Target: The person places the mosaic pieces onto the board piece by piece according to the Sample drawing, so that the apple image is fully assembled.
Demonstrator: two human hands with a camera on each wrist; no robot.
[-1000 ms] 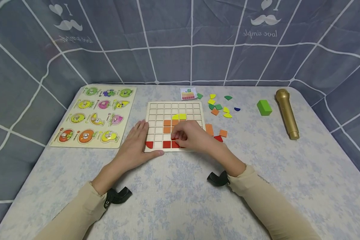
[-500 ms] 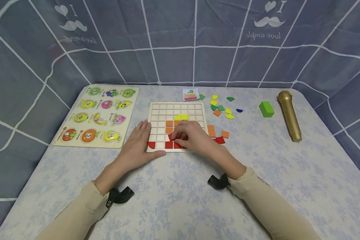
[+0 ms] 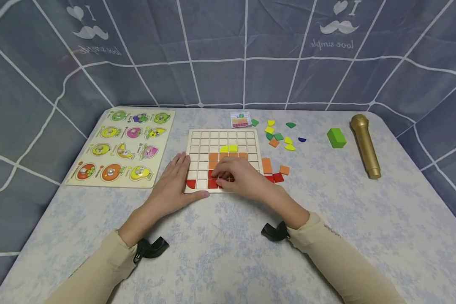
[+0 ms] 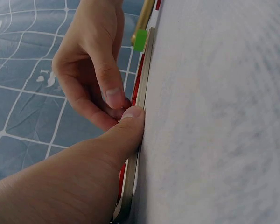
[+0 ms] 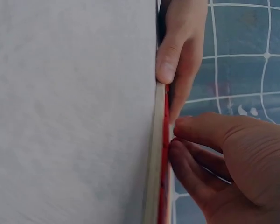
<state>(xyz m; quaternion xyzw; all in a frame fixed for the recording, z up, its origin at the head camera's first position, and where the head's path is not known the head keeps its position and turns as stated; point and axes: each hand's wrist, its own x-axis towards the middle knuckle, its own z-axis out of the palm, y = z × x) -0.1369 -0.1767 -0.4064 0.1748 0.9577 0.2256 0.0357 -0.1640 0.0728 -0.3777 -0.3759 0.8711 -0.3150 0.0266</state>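
Observation:
My left hand (image 3: 168, 183) lies with its fingers straight along the left edge of a wooden grid board (image 3: 201, 142), its thumb on the near edge. Over the board's lower middle, my right hand (image 3: 240, 176) has its fingers bent and its fingertips at a red square tile (image 3: 211, 173) in a cell. Thumb and forefinger stand apart, as the left wrist view shows. Below is another red tile (image 3: 212, 184); a rounded red piece (image 3: 191, 184) fills the near left corner cell. Orange tiles (image 3: 213, 156) and yellow pieces (image 3: 233, 148) sit farther up. The right hand hides several cells.
Right of the board lie loose red tiles (image 3: 278, 177), orange tiles (image 3: 284, 169) and small yellow, green and blue pieces. A picture card (image 3: 240, 120) is behind it. A fruit puzzle board (image 3: 112, 160) stands left; a green block (image 3: 336, 138) and gold microphone (image 3: 365, 145) right.
The red tile pinched and tilted in the right hand now sits in its cell, and the thumb and forefinger have parted. The left hand stays at the board's edge.

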